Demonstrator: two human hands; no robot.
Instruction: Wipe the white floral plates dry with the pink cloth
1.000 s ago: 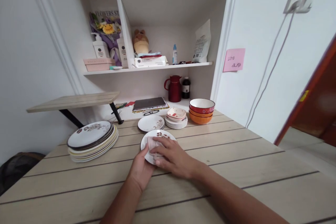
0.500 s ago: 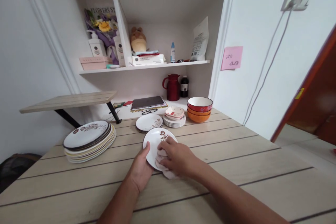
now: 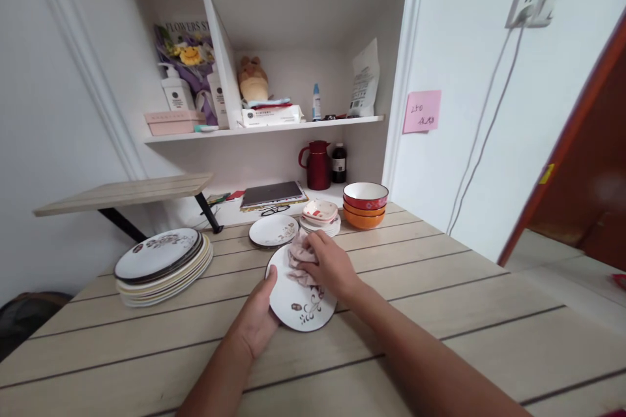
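Observation:
A white plate [image 3: 286,303] with a dark rim and brown flower pattern is tilted up in front of me. My left hand [image 3: 259,319] grips its left edge, thumb on the face and fingers hidden underneath. In my right hand [image 3: 328,267] is a crumpled pale pink cloth [image 3: 299,260], pressed on the plate's upper part. Just behind lies another flowered plate [image 3: 272,230]. Beside that one, small square dishes [image 3: 319,210] rest on a stack of small white plates [image 3: 323,228].
To the left, a tall stack of plates [image 3: 163,260] stands by a small raised wooden shelf [image 3: 132,192]. Nested bowls [image 3: 364,207] are at the back right. Behind are a laptop [image 3: 272,193], glasses [image 3: 275,210], a red jug [image 3: 318,166] and a dark bottle [image 3: 339,163].
My right hand has slid the cloth from the plate's lower right to its upper part. The flower pattern now shows at the plate's lower side. The view has shifted slightly.

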